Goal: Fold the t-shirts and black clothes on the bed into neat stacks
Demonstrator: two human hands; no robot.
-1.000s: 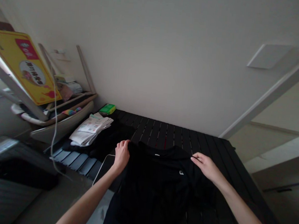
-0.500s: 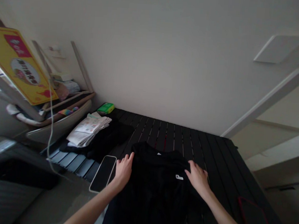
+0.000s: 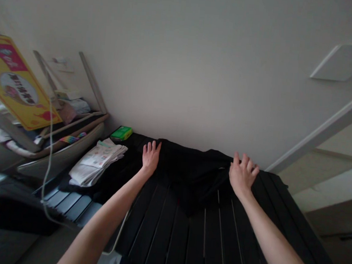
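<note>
A black shirt (image 3: 193,170) is stretched between my two hands near the wall end of the slatted table. My left hand (image 3: 151,158) pinches one upper corner of it, and my right hand (image 3: 243,176) grips the opposite corner. Between them the cloth sags and bunches in dark folds, its middle hanging towards me. The collar is hard to make out in the dark fabric. Below my left forearm shows the pale rim of a phone (image 3: 121,234), most of which the arm hides.
The black slatted table (image 3: 182,246) meets a plain wall (image 3: 199,68). To the left are folded newspapers (image 3: 97,160) on dark cloth, a green packet (image 3: 121,133), a white cable (image 3: 50,158), and a chair-like frame with a yellow printed panel (image 3: 18,83).
Both hands have moved forward towards the wall, carrying the shirt away from me. The table slats it covered now show, and its white chest mark is mostly lost in folds.
</note>
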